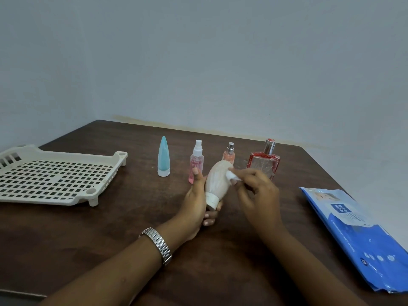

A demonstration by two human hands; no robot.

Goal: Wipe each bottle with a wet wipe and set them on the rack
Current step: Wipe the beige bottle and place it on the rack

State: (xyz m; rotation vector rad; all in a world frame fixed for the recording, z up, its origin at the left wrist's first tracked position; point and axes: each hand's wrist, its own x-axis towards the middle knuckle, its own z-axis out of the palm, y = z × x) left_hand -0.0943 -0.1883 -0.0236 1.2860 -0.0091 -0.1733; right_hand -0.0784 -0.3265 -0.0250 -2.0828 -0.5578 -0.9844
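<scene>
My left hand [195, 204] grips a beige tube bottle [217, 180] by its white cap end, held tilted above the table. My right hand [257, 191] pinches a small white wet wipe [232, 176] against the bottle's upper right side. Behind them stand a light blue cone-shaped tube [163, 156], a pink spray bottle [196, 161], a small peach spray bottle [229, 153] and a red-edged glass perfume bottle [263, 161]. The cream plastic rack [53, 177] lies at the left with nothing on it.
A blue pack of wet wipes [357, 233] lies at the right edge of the dark wooden table [110, 235]. A grey wall rises behind the table. A metal watch [157, 244] is on my left wrist.
</scene>
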